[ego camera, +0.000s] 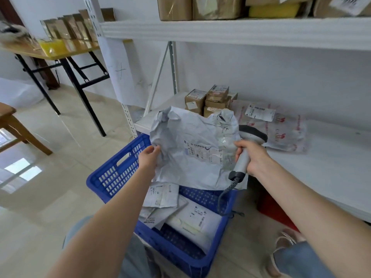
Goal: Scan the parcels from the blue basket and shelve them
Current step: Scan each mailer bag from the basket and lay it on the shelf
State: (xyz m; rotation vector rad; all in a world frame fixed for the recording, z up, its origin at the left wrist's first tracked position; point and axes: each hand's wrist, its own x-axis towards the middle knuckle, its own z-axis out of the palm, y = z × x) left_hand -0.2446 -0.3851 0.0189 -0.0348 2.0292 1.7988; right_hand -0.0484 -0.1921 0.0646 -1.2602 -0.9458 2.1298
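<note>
Lower left: blue basket (112, 177) on the floor, several flat labelled parcels (192, 219) left inside.

Above it: left hand (149, 157), fingers (154, 150) pinching the left edge of the grey parcel (190, 137). Parcel held up over the basket, between both hands, wider span running side to side. Crumpled, soft plastic mailer, thin and slack, upper corners folded over. Printed label (202, 152) right of centre, facing the camera, creased with the film.

Right of that: scanner (246, 157), grey handle with a coiled cable hanging down, head at the parcel's right edge. Aim of the head not determinable. Right hand (257, 157) wrapped closed round the handle, touching the parcel's right edge.

Judgement: label lies just left of the scanner, so nearer the right hand; head probably needs turning to face the label.

Far right: white shelf (331, 157), with small cardboard boxes (208, 101) and a printed bag (281, 129) already on it.
</note>
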